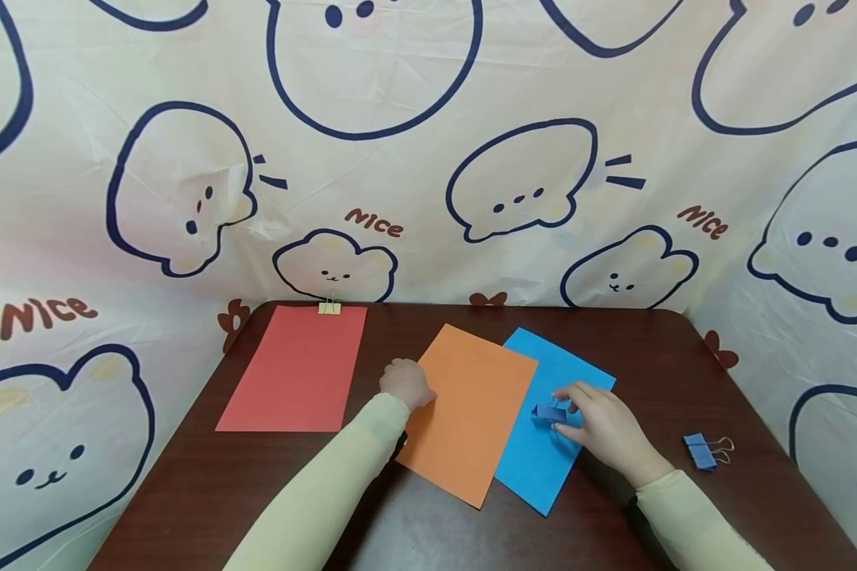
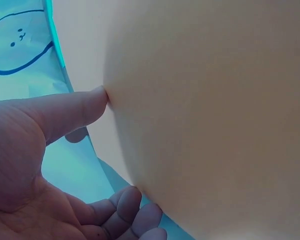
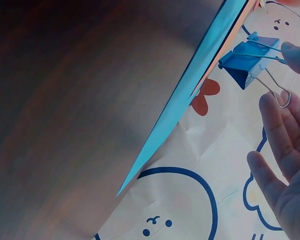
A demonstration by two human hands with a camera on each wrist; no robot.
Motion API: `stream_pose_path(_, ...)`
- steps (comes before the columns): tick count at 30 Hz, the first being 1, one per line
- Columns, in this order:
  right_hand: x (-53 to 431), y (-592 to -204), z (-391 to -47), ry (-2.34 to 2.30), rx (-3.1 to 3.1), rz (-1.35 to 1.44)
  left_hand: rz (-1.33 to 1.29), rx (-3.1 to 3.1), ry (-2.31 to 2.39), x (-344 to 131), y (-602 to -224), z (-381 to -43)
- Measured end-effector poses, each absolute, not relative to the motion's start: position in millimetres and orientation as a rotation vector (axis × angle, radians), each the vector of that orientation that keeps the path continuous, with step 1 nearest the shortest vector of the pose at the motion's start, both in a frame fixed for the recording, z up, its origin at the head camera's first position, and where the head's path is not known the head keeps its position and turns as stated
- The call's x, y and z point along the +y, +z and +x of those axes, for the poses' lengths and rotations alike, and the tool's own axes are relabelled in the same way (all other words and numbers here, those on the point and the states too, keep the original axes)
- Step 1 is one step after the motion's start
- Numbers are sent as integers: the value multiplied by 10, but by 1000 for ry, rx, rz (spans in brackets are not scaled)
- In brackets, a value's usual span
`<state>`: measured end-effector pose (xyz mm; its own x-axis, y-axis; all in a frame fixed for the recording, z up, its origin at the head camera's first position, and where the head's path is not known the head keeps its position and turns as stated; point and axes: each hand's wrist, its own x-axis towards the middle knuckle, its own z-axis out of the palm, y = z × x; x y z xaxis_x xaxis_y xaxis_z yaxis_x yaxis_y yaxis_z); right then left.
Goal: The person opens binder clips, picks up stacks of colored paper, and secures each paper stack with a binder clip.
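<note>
My left hand pinches the left edge of an orange paper sheet. In the left wrist view, its thumb presses the sheet's face while the other fingers curl at the edge. A blue paper sheet shows from beneath the orange one, turned at a similar slant. Over the blue sheet, my right hand holds a blue binder clip by its wire handles, between thumb and fingers. The right wrist view shows this clip with its body pointing away from the fingertips, apart from the sheets' edges.
A red paper sheet lies at the table's left, a pale yellow binder clip on its top edge. Another blue binder clip rests on the dark wooden table at right. A printed curtain stands behind the table.
</note>
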<state>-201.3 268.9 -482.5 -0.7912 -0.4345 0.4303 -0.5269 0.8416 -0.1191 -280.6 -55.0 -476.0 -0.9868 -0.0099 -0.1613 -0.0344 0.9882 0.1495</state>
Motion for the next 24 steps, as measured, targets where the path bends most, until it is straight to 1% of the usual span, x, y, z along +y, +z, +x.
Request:
stream_pose_path(16,2688,-4814,-2021,339,-2660,703,-68,2957,270,-538,-4732,-2803)
stream_pose_path(24,2692,-4833,-2026,341,-2647,712,8,2979,207,-543,-4740,-2781)
